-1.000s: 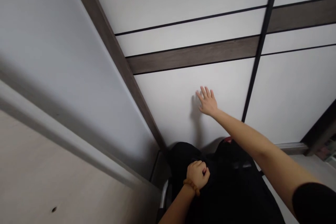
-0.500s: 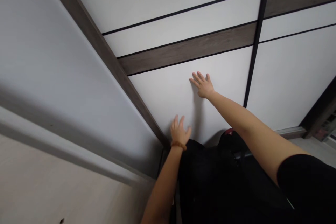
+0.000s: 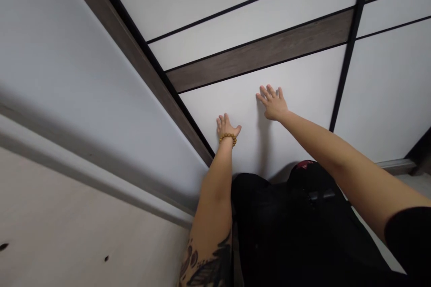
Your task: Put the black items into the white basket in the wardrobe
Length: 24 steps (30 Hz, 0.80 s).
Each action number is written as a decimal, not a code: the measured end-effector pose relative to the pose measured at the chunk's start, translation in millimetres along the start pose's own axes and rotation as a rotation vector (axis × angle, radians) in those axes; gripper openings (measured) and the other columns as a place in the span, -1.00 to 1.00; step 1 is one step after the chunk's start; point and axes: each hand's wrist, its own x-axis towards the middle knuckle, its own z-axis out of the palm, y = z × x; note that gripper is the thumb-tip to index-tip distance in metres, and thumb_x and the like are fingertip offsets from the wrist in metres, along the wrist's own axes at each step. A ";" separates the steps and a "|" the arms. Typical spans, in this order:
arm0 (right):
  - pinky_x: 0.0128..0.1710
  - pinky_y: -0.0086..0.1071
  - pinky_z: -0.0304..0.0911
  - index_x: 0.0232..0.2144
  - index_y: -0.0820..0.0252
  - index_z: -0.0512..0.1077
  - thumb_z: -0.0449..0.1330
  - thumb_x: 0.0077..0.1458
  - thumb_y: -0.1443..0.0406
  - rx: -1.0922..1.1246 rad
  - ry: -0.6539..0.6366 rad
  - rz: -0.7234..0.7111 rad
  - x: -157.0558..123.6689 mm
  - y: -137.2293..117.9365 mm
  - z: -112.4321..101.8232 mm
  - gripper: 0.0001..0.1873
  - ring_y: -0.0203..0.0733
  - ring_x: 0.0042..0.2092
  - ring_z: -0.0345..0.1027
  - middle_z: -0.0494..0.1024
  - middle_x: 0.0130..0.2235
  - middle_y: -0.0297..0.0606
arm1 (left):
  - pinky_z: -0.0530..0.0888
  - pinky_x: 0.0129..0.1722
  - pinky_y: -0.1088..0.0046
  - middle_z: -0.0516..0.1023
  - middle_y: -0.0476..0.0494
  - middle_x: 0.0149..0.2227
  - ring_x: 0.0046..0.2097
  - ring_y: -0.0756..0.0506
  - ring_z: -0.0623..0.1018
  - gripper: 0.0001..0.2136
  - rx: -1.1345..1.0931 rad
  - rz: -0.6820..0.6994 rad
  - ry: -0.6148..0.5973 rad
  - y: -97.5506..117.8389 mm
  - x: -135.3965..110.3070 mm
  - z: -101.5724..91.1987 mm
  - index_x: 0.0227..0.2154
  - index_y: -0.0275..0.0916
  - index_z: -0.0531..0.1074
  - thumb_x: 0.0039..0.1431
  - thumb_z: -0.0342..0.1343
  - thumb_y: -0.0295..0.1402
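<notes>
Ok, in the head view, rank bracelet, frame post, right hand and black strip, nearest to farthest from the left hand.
1. Bracelet: on the left hand's own wrist.
2. Frame post: just to its left.
3. Right hand: to its right, slightly higher.
4. Black strip: farthest right.

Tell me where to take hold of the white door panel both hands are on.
No handle shows on the white door panel; its face is flat and smooth. Likely best: its left vertical edge by the brown frame, fingers hooked in from the left. Left hand and right hand press flat.
</notes>
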 end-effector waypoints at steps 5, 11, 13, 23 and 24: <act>0.47 0.34 -0.73 0.58 0.23 -0.11 0.22 0.15 0.24 0.038 0.097 0.008 -1.7 -40.2 -4.2 0.05 0.30 0.59 -0.68 -0.48 0.61 -0.06 | 0.08 0.52 0.03 -0.14 -0.33 0.61 0.61 -0.31 -0.14 -0.05 -0.069 0.017 0.026 -1.1 2.8 3.9 0.57 -0.28 -0.14 0.25 0.22 -0.13; 0.46 0.39 -0.69 0.57 0.13 -0.03 0.23 0.13 0.23 0.020 0.025 -0.081 9.7 -74.1 4.0 0.03 0.33 0.59 -0.64 -0.45 0.61 -0.09 | 0.11 0.52 0.06 -0.09 -0.31 0.60 0.60 -0.30 -0.11 -0.05 -0.127 0.103 0.049 -12.4 -1.1 12.2 0.56 -0.26 -0.11 0.22 0.25 -0.23; 0.46 0.42 -0.63 0.57 0.14 -0.02 0.25 0.10 0.28 0.007 -0.003 -0.065 10.2 -73.2 5.8 0.05 0.35 0.59 -0.62 -0.42 0.61 -0.06 | 0.09 0.53 0.09 -0.06 -0.26 0.60 0.60 -0.28 -0.10 -0.07 -0.157 0.123 0.081 -20.8 -10.8 25.7 0.56 -0.21 -0.09 0.22 0.25 -0.26; 0.46 0.44 -0.50 0.59 0.10 -0.10 0.20 0.16 0.39 -0.084 -0.079 -0.037 -1.9 -59.4 -2.2 0.04 0.30 0.59 -0.62 -0.48 0.61 -0.08 | 0.26 0.46 0.13 0.19 -0.36 0.52 0.53 -0.36 0.20 -0.37 -0.162 0.077 -0.407 -52.9 -135.1 133.2 0.35 -0.21 0.40 0.23 0.28 -0.21; 0.45 0.45 -0.51 0.59 0.10 -0.11 0.20 0.15 0.39 -0.093 -0.081 -0.038 -2.9 -58.0 -2.0 0.04 0.31 0.59 -0.62 -0.48 0.61 -0.07 | 0.29 0.44 0.15 0.24 -0.36 0.50 0.51 -0.35 0.25 -0.39 -0.163 0.087 -0.467 -57.4 -149.0 140.9 0.32 -0.21 0.44 0.22 0.29 -0.20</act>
